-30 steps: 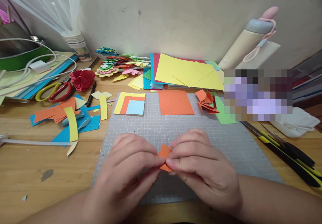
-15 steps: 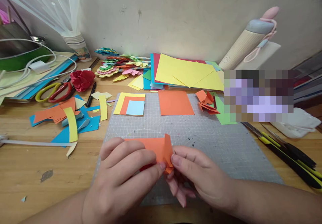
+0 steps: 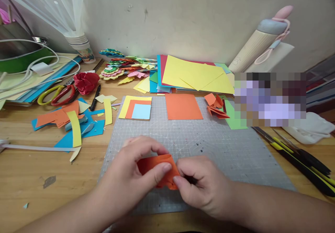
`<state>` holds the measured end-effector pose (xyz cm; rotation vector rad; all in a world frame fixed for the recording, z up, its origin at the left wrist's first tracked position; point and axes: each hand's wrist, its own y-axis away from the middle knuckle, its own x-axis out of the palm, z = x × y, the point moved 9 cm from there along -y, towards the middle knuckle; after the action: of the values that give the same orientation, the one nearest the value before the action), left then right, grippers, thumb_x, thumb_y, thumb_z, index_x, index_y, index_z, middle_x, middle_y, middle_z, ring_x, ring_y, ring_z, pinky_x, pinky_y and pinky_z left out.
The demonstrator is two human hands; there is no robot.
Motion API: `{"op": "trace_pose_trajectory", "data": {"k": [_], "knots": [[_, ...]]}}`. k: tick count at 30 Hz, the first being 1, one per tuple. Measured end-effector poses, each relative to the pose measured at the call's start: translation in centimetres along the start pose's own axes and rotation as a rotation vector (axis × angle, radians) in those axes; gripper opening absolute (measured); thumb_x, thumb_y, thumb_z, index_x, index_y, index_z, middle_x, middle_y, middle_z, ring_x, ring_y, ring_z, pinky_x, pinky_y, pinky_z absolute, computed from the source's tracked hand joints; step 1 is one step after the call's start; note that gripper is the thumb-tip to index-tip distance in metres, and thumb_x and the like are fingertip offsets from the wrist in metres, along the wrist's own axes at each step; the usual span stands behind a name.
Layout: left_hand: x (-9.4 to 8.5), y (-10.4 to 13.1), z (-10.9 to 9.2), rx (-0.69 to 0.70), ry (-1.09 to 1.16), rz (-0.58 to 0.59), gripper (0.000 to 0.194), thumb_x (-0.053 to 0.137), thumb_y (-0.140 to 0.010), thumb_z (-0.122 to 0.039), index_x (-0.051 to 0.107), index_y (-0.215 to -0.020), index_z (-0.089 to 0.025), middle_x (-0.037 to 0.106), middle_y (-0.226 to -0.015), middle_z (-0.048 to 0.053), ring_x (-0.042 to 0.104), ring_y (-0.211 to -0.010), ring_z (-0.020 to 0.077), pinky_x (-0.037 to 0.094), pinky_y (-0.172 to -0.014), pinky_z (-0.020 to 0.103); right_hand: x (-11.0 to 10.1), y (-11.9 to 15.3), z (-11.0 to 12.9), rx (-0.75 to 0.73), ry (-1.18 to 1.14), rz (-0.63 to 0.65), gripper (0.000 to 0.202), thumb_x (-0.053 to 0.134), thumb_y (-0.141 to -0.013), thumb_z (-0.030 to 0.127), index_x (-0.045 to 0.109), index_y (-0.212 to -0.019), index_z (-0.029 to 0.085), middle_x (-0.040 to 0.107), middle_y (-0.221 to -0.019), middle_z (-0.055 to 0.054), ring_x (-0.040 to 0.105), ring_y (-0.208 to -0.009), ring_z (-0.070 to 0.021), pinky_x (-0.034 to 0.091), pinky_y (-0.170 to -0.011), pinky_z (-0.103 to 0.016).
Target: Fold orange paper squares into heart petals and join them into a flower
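Note:
Both hands hold one folded sheet of orange paper (image 3: 154,163) above the near part of a grey gridded cutting mat (image 3: 220,156). My left hand (image 3: 133,177) is closed round its left side, thumb on the near face and fingers behind. At the right edge, my right hand (image 3: 201,180) pinches the lower corner between thumb and curled fingers. Behind them on the mat lie a flat orange square (image 3: 184,106) and a stack of yellow, orange and light blue squares (image 3: 141,111). Folded orange pieces (image 3: 216,104) rest at the mat's far right.
Left of the mat are paper scraps (image 3: 75,128), scissors (image 3: 62,93) and a black pen (image 3: 95,97). Coloured sheets (image 3: 196,72) and paper flowers (image 3: 115,69) lie by the wall. Black-and-yellow cutting tools (image 3: 298,156) are at right; a bottle (image 3: 258,44) leans behind.
The orange paper has been tilted up and its upright flap no longer sticks up. My left hand has turned, bringing its thumb onto the near face; my right fingers have curled in.

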<state>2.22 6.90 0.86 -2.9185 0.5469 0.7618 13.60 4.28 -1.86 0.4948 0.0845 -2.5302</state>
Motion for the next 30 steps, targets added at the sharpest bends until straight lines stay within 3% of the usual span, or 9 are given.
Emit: {"op": "trace_pose_trajectory", "data": {"k": [2,6,12,16,24,30], "knots": [[1.0,-0.2,1.3,-0.162,0.145,0.092,0.015,0.063,-0.080,-0.035,0.063,-0.077,-0.020,0.065,-0.079,0.002,0.061,-0.081,0.0208,0.048,-0.073,0.034,0.1,0.1,0.2,-0.029,0.027,0.015,0.026,0.047,-0.083,0.020,0.038,-0.057,0.019,0.037,-0.053,0.005,0.035,-0.048,-0.0072,0.028,-0.046,-0.021],[1.0,-0.2,2.3,-0.322,0.330,0.067,0.017,0.068,-0.074,-0.035,0.063,-0.070,-0.019,0.065,-0.072,0.001,0.060,-0.067,0.0161,0.049,-0.062,0.028,0.0,0.0,0.5,-0.028,-0.024,0.039,0.027,0.044,-0.089,0.027,0.049,-0.065,0.017,0.046,-0.056,0.003,0.043,-0.050,-0.0090,0.033,-0.048,-0.022],[0.5,-0.2,2.4,-0.335,0.321,0.021,0.017,0.071,-0.070,-0.034,0.064,-0.065,-0.019,0.065,-0.068,-0.001,0.060,-0.064,0.0139,0.048,-0.059,0.024,0.0,-0.1,0.2,0.012,-0.059,0.050,0.036,0.040,-0.094,0.028,0.056,-0.064,0.016,0.055,-0.057,0.000,0.052,-0.053,-0.0102,0.040,-0.053,-0.023],[0.8,-0.1,2.3,-0.338,0.278,0.020,0.016,0.071,-0.069,-0.033,0.064,-0.063,-0.020,0.065,-0.067,-0.001,0.060,-0.065,0.0145,0.049,-0.060,0.024,0.1,-0.3,-0.1,0.053,-0.106,0.049,0.027,0.044,-0.092,0.029,0.059,-0.075,0.015,0.059,-0.065,-0.001,0.055,-0.059,-0.0121,0.042,-0.056,-0.024],[1.9,0.1,2.6,-0.436,0.305,0.170,0.018,0.068,-0.073,-0.037,0.068,-0.077,-0.020,0.071,-0.075,-0.001,0.063,-0.069,0.0142,0.048,-0.062,0.022,0.4,-0.3,-1.9,0.218,-0.373,0.050,0.031,0.043,-0.094,0.037,0.056,-0.077,0.015,0.059,-0.056,-0.001,0.052,-0.049,-0.0095,0.041,-0.048,-0.021],[2.2,0.3,3.1,-0.486,0.279,0.211,0.019,0.068,-0.072,-0.036,0.067,-0.070,-0.017,0.068,-0.068,-0.001,0.060,-0.064,0.0135,0.045,-0.059,0.021,0.5,-0.4,-2.3,0.258,-0.472,0.031,0.028,0.050,-0.090,0.040,0.056,-0.079,0.015,0.058,-0.063,0.000,0.058,-0.052,-0.0092,0.040,-0.045,-0.019]]}}
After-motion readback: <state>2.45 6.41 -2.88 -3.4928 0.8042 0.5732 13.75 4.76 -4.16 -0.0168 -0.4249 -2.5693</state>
